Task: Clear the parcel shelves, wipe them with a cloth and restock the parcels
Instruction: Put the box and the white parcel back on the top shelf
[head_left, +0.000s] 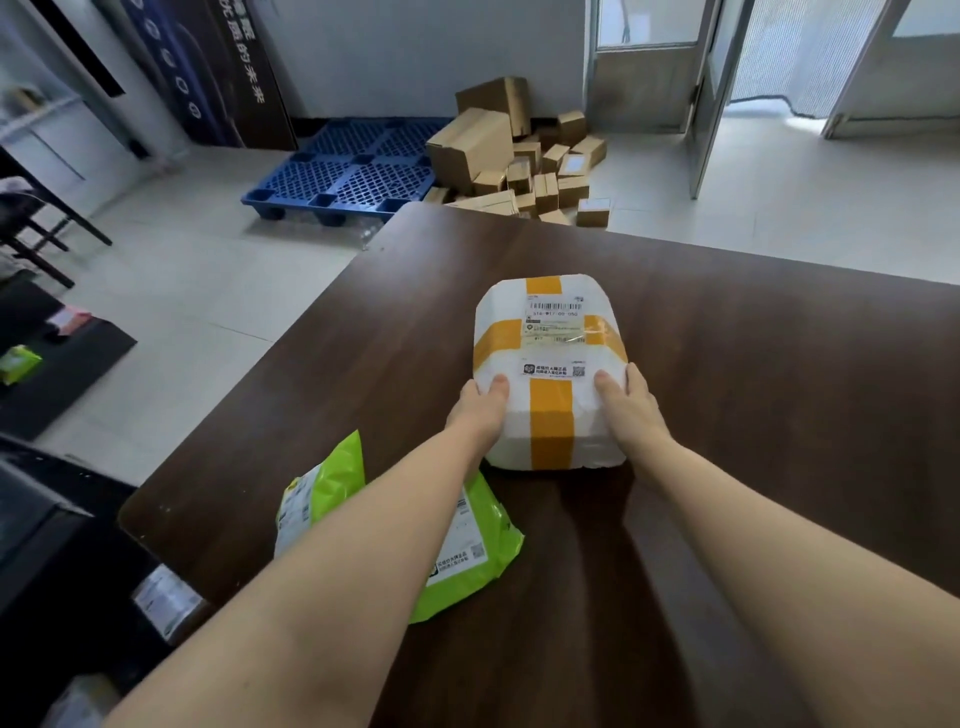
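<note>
A white foam parcel crossed with yellow tape and bearing shipping labels sits on the dark brown table. My left hand grips its near left corner and my right hand grips its near right corner, thumbs on top. A green plastic mailer parcel lies on the table under my left forearm, partly hidden by it.
A pile of cardboard boxes lies on the tiled floor beyond the table, next to a blue plastic pallet. Dark shelving with more parcels stands at the lower left. A small green packet rests at the left edge. An open doorway is at the back right.
</note>
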